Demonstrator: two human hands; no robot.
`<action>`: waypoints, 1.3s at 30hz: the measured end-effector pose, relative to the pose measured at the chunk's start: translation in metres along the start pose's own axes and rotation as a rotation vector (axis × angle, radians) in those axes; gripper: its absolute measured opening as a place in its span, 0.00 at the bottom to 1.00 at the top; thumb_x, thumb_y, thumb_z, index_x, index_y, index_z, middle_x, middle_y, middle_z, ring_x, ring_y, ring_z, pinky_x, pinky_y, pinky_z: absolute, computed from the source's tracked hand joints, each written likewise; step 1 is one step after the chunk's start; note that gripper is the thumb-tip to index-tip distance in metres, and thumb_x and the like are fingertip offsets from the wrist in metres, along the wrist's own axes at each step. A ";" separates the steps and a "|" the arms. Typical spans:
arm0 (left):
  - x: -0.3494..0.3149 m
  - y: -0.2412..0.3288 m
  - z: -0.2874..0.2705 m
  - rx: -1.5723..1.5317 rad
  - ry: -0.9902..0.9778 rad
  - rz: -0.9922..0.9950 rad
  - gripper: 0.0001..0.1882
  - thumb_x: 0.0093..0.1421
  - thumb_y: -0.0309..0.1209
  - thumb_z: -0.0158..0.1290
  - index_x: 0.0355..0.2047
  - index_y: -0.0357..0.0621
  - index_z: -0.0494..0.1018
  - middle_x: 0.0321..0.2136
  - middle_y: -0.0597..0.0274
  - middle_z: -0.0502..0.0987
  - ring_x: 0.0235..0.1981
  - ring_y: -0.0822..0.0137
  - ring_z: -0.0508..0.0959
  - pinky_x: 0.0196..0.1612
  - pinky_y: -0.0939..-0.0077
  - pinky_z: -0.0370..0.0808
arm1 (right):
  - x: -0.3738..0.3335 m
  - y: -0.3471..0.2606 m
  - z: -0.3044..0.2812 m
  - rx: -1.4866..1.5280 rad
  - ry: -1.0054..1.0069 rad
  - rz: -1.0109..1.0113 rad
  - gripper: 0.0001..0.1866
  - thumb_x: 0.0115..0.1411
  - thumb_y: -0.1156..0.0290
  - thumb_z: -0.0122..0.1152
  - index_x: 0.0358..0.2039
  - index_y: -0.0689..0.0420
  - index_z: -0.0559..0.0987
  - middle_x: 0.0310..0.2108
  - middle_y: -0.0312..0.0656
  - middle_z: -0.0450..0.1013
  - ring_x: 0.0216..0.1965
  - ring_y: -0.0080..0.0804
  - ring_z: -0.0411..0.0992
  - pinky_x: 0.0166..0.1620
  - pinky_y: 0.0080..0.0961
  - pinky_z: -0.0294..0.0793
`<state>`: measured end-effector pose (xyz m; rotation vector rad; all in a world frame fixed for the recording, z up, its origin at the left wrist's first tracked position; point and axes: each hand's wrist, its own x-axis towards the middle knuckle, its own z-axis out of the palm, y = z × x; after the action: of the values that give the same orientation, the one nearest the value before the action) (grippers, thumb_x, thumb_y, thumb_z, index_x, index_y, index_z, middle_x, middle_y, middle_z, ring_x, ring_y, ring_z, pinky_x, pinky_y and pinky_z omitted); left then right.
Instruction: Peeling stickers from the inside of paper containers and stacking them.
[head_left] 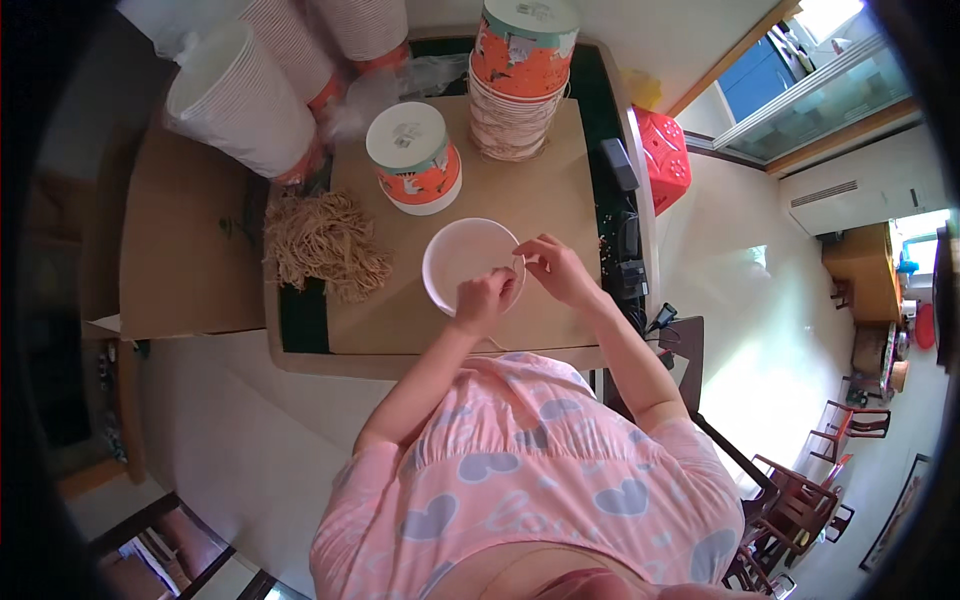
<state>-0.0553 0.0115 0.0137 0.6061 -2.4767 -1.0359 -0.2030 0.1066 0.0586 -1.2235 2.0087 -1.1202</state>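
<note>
A white paper bucket (450, 262) stands on the cardboard sheet in front of me, its open mouth facing up. At its right rim, my left hand (484, 300) is closed in a pinch over the near right side. Just beyond it my right hand (558, 272) pinches a thin beige cord (518, 264) at the rim. The cord runs between the fingers of both hands, and a tail of it lies near the table's front edge. Whether the cord passes through the bucket's wall is too small to tell.
Left of the bucket lies a heap of beige cords (325, 245). Behind stand an orange-and-green bucket (418, 185) upside down and a stack of buckets (512, 115). More tall white stacks (240, 105) rise at the far left. Black power adapters (628, 235) and a red stool (660, 155) are at right.
</note>
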 end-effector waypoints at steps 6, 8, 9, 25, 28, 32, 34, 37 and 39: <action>0.000 0.008 0.000 0.001 0.047 0.020 0.02 0.53 0.29 0.54 0.28 0.48 0.74 0.25 0.61 0.77 0.24 0.56 0.77 0.26 0.63 0.73 | 0.016 -0.005 -0.008 -0.385 -0.250 -0.212 0.14 0.47 0.79 0.60 0.36 0.51 0.78 0.38 0.42 0.69 0.37 0.43 0.71 0.39 0.33 0.73; -0.002 0.008 0.000 -0.037 0.069 0.028 0.02 0.53 0.30 0.54 0.28 0.47 0.74 0.25 0.61 0.77 0.24 0.56 0.77 0.26 0.64 0.73 | 0.019 -0.004 -0.010 -0.425 -0.341 -0.252 0.10 0.48 0.76 0.61 0.34 0.52 0.78 0.36 0.42 0.69 0.37 0.42 0.71 0.40 0.34 0.72; -0.003 0.008 0.000 -0.039 0.071 0.028 0.02 0.53 0.30 0.54 0.28 0.47 0.74 0.25 0.61 0.77 0.24 0.56 0.77 0.26 0.64 0.73 | 0.020 -0.005 -0.012 -0.427 -0.341 -0.252 0.10 0.48 0.76 0.61 0.34 0.52 0.78 0.36 0.42 0.69 0.37 0.42 0.71 0.40 0.34 0.72; -0.002 0.007 0.003 -0.084 -0.010 -0.056 0.03 0.49 0.26 0.55 0.25 0.46 0.72 0.25 0.60 0.76 0.28 0.55 0.77 0.29 0.63 0.73 | 0.014 0.017 -0.020 -0.316 -0.333 -0.243 0.05 0.50 0.75 0.51 0.26 0.60 0.75 0.26 0.49 0.73 0.31 0.48 0.72 0.37 0.38 0.72; -0.002 0.007 0.003 -0.088 -0.006 -0.052 0.03 0.49 0.26 0.54 0.24 0.45 0.71 0.25 0.60 0.76 0.28 0.54 0.77 0.29 0.63 0.73 | 0.013 0.017 -0.023 -0.353 -0.344 -0.215 0.04 0.50 0.75 0.51 0.26 0.61 0.75 0.27 0.49 0.72 0.31 0.49 0.72 0.37 0.39 0.72; -0.002 0.008 0.002 -0.088 -0.002 -0.056 0.03 0.49 0.26 0.54 0.24 0.45 0.71 0.25 0.60 0.76 0.28 0.55 0.77 0.29 0.63 0.73 | 0.012 0.008 -0.030 -0.327 -0.342 -0.154 0.06 0.54 0.72 0.51 0.26 0.61 0.73 0.27 0.51 0.72 0.32 0.51 0.72 0.37 0.42 0.71; -0.002 0.008 0.002 -0.087 -0.003 -0.059 0.03 0.49 0.26 0.54 0.24 0.45 0.71 0.25 0.60 0.76 0.28 0.55 0.77 0.29 0.63 0.73 | 0.012 0.015 -0.024 -0.382 -0.324 -0.153 0.07 0.56 0.70 0.50 0.27 0.62 0.72 0.27 0.52 0.72 0.32 0.52 0.71 0.37 0.43 0.71; -0.001 0.009 0.001 -0.090 -0.009 -0.060 0.03 0.49 0.26 0.54 0.24 0.45 0.71 0.26 0.60 0.76 0.28 0.55 0.78 0.29 0.63 0.73 | 0.011 0.018 -0.020 -0.433 -0.322 -0.122 0.09 0.59 0.68 0.47 0.29 0.61 0.70 0.28 0.53 0.71 0.33 0.54 0.71 0.37 0.44 0.70; -0.002 0.008 0.000 -0.092 -0.010 -0.061 0.03 0.49 0.25 0.54 0.25 0.45 0.71 0.26 0.60 0.76 0.28 0.55 0.78 0.29 0.63 0.73 | 0.011 0.015 -0.020 -0.430 -0.341 -0.094 0.10 0.60 0.67 0.46 0.30 0.61 0.69 0.29 0.53 0.71 0.34 0.54 0.70 0.37 0.45 0.69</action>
<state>-0.0560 0.0178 0.0192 0.6528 -2.4174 -1.1725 -0.2300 0.1074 0.0559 -1.6109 1.9919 -0.4775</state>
